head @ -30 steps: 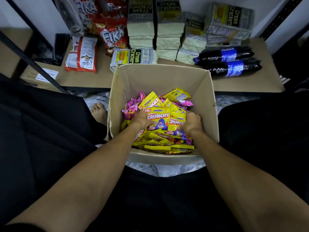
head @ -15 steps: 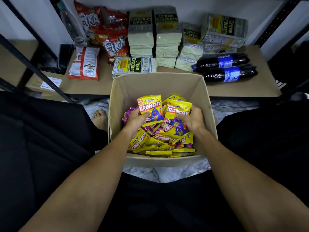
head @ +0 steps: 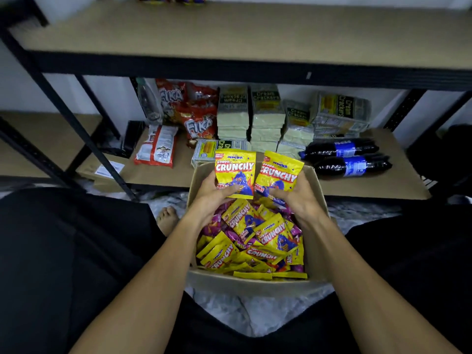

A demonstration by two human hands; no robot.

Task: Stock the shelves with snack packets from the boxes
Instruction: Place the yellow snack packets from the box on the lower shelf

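Left hand (head: 212, 192): gripping the left Crunchy packet (head: 235, 172) above the cardboard box (head: 255, 286);
Right hand (head: 298, 200): gripping the right Crunchy packet (head: 279, 172) beside it;
Progress: early, I judge; box heaped, neither packet shelved.

Two yellow Crunchy packets (head: 235, 169) upright over packet-filled box (head: 250, 286).

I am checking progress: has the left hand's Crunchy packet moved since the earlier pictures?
Yes. The left hand has lifted its Crunchy packet out of the pile, up to the far rim of the cardboard box.
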